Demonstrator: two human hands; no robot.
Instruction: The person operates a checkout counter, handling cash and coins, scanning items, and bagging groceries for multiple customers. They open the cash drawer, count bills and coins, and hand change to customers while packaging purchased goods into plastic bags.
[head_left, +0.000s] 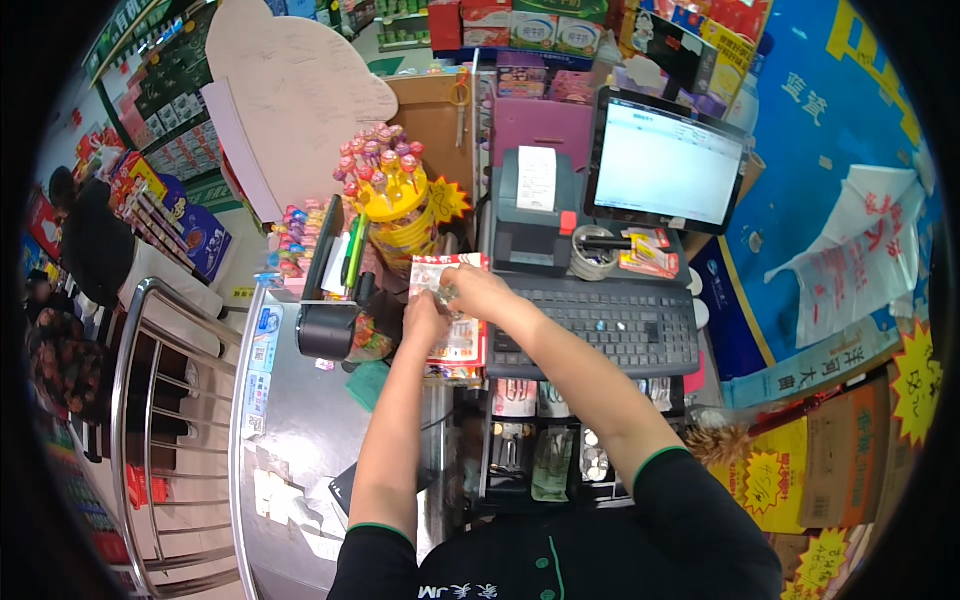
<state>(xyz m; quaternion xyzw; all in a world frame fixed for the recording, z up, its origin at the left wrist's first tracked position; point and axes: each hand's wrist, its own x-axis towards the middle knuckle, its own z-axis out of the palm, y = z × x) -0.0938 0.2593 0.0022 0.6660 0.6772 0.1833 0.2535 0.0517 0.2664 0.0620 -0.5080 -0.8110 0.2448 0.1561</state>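
Both my hands meet over a red and white printed sheet (469, 345) beside the black keyboard (600, 322). My left hand (426, 321) is closed around the near side of a small, shiny, blurred item (448, 295). The fingers of my right hand (476, 291) hold its far side; what it is I cannot tell. Below the keyboard an open cash drawer (514, 480) holds banknotes (553, 465) and coins (595, 456). Behind the keyboard stand a receipt printer (531, 232) with a paper slip (537, 178) and a lit monitor (664, 165).
A yellow lollipop tub (405, 229) and a black scanner stand (327, 330) rise left of my hands. A round cup (592, 259) stands behind the keyboard. Metal counter (300, 420) and railing (142, 360) lie left; people (101, 240) are beyond.
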